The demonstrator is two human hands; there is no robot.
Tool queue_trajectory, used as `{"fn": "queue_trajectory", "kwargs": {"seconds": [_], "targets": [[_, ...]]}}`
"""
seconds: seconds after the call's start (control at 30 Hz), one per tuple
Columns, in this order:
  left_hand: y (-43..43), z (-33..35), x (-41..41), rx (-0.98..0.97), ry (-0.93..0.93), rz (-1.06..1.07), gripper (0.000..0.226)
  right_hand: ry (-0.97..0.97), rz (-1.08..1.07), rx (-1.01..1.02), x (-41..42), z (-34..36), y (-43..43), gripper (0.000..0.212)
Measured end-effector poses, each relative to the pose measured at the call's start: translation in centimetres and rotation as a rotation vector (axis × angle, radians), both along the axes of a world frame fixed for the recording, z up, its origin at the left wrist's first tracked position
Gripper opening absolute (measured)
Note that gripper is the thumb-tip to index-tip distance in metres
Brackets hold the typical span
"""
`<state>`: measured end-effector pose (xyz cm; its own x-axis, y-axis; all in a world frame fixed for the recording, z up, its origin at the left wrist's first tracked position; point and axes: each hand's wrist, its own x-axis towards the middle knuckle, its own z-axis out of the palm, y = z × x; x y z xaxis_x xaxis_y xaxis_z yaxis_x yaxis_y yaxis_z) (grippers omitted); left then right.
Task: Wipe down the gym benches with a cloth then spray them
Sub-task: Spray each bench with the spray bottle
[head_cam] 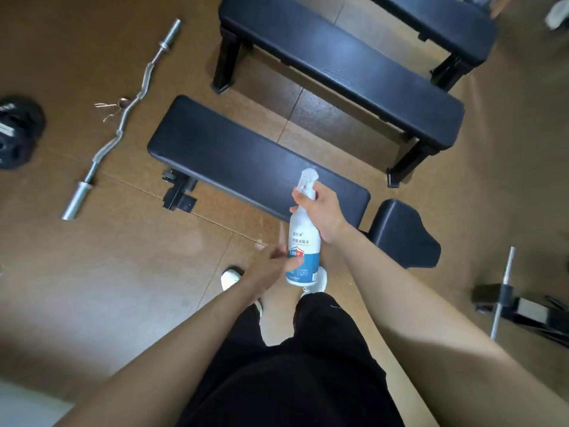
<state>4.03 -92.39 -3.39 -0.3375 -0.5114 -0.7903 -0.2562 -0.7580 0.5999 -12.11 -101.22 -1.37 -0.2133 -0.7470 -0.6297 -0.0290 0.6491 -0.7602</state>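
the white plastic spray bottle with a blue label is held upright in front of us, its nozzle overlapping the near edge of the nearest long black padded bench. our right hand is wrapped round the neck, a finger at the trigger. our left hand curls round the lower label, thumb across the print, seemingly steadying the base.

we judge the spraying step is in hand. to do it well we should free the left hand, turn the nozzle toward the pad and tip it down. then we work from one end of the bench to the other in short even pulls, so the mist lands on the vinyl and not on the brown floor. the small black seat pad beside it wants a pass too, then the second black bench and the third black bench beyond.

no cloth shows, so we cannot tell whether the wiping is done. which way the nozzle faces is blurred out, and the left hand is smeared, so the firmness of its hold is hard to read. the third bench is cut off by the top edge. the chrome curl bar and black weight plates lie well apart on the left.
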Motion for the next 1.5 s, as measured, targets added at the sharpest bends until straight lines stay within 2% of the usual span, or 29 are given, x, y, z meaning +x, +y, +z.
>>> {"fn": "queue_trajectory", "kwargs": {"seconds": [0.07,0.17,0.23,0.33,0.43,0.53,0.67,0.77,0.87,0.97,1.2,1.33,1.5], "targets": [[-1.1,0.0,0.6,-0.025,0.023,-0.017,0.058,0.044,0.07,-0.062,1.1,0.6,-1.1,0.021],[-2.4,0.2,0.6,-0.046,0.03,0.023,0.057,0.066,0.186,-0.073,2.6,0.9,-2.6,0.016],[-3.1,0.3,0.3,-0.054,0.025,0.082,0.06,0.038,0.243,-0.043,3.6,0.7,-3.8,0.016],[-3.7,-0.2,0.2,-0.047,0.018,0.196,0.062,0.099,0.343,-0.014,4.7,0.4,-5.8,0.021],[-4.5,-0.5,-0.2,-0.028,-0.001,0.329,0.078,0.085,0.485,-0.041,5.3,0.2,-8.1,0.025],[-5.7,-0.4,-1.1,-0.043,-0.031,0.45,0.079,0.171,0.676,-0.061,6.1,0.5,-10.8,0.025],[-8.7,0.9,-1.8,-0.087,-0.082,0.6,0.074,0.2,0.824,-0.156,7.6,1.2,-14.8,0.018],[-11.1,2.1,-1.4,-0.107,-0.123,0.683,0.065,0.167,0.868,-0.179,8.8,1.6,-17.5,0.018],[-12.8,2.7,-1.3,-0.086,-0.062,0.743,0.05,0.163,0.92,-0.156,9.9,2.3,-19.7,0.024],[-13.9,3.0,-1.0,-0.084,-0.028,0.789,0.044,0.2,0.923,-0.153,11.0,2.7,-21.1,0.015],[-15.5,2.8,1.4,-0.052,0.046,0.809,0.049,0.195,0.954,-0.067,13.5,3.1,-22.8,0.023],[-15.8,1.6,3.4,-0.05,0.056,0.813,0.049,0.287,0.958,-0.075,16.0,2.8,-22.8,0.015],[-15.7,0.2,6.8,-0.041,0.148,0.795,0.054,0.332,0.945,-0.018,19.4,2.3,-22.9,0.022]]}}
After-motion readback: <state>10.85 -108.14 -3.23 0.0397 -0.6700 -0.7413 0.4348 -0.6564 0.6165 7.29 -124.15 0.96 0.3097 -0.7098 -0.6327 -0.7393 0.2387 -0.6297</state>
